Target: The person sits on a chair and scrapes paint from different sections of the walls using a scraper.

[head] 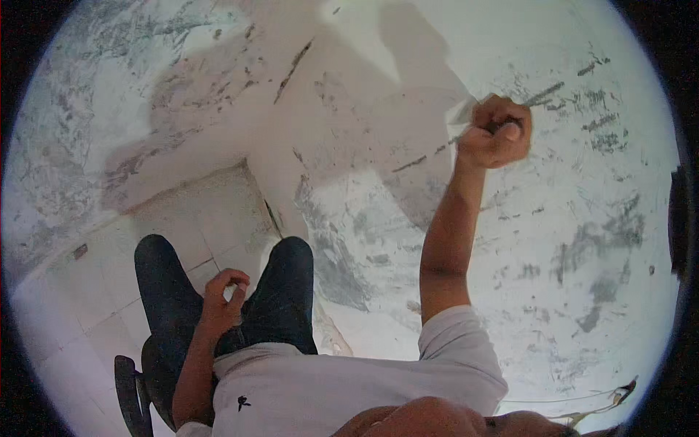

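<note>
My right hand (496,134) is closed in a fist against the plastered wall (546,207), arm stretched out. A thin, pale, flat piece (461,113) juts from the fist's left side; whether it is a scraper blade or a folded sheet I cannot tell. Around the fist the wall has grey patches and dark gouges. My left hand (225,297) hovers over my lap between the knees, fingers loosely curled and thumb apart. Through its gap shows something pale, probably the floor; no held object is visible.
I sit on a chair with a black armrest (126,393). Below are pale floor tiles (104,328), with a small brown fragment (80,251) near the wall's foot. Two walls meet at a corner ahead of my knees. A thin cable (557,401) runs at lower right.
</note>
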`<move>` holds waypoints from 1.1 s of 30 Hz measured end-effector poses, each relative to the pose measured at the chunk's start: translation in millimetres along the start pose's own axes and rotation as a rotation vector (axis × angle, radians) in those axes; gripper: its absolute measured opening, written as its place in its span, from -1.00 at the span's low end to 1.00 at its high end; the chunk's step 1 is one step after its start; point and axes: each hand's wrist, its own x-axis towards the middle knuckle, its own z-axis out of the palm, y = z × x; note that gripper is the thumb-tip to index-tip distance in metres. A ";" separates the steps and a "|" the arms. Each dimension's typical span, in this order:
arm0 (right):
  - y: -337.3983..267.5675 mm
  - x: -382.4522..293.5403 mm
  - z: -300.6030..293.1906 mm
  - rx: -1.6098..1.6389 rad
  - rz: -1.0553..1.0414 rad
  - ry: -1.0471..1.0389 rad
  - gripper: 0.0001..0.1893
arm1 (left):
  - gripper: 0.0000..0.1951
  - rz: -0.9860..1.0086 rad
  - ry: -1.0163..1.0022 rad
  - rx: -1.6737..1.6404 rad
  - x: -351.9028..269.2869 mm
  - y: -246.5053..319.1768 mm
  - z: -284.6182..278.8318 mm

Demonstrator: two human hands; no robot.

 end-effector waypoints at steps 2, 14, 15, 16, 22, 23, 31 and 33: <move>-11.3 -0.5 16.5 0.006 0.019 0.036 -0.49 | -0.92 0.005 0.011 0.022 0.8 0.9 -3.5; 28.4 8.3 -34.3 0.197 -0.024 -0.057 -0.53 | -0.93 -0.023 0.049 0.039 -4.5 0.8 -6.7; 21.6 2.7 7.0 -0.219 0.065 0.131 -0.54 | -0.93 -0.032 0.046 0.041 -7.8 0.0 -7.4; 11.8 -2.1 14.8 -0.047 0.251 0.022 -0.48 | -0.92 -0.004 0.049 0.055 -11.1 -0.8 -7.5; 11.6 8.9 6.6 -0.049 0.020 0.036 -0.43 | -0.93 0.042 -0.004 0.026 -9.0 -5.6 -2.4; 3.1 11.4 20.8 -0.019 0.070 -0.017 -0.44 | -0.92 0.039 0.009 0.037 -8.6 -4.4 -4.9; 29.2 0.1 8.9 -0.247 -0.065 0.041 -0.64 | -0.92 0.030 0.053 0.031 -7.3 0.0 -10.9; 39.2 15.6 1.4 -0.268 -0.155 0.041 -0.63 | -0.92 0.030 0.021 0.052 -12.4 -0.9 -12.3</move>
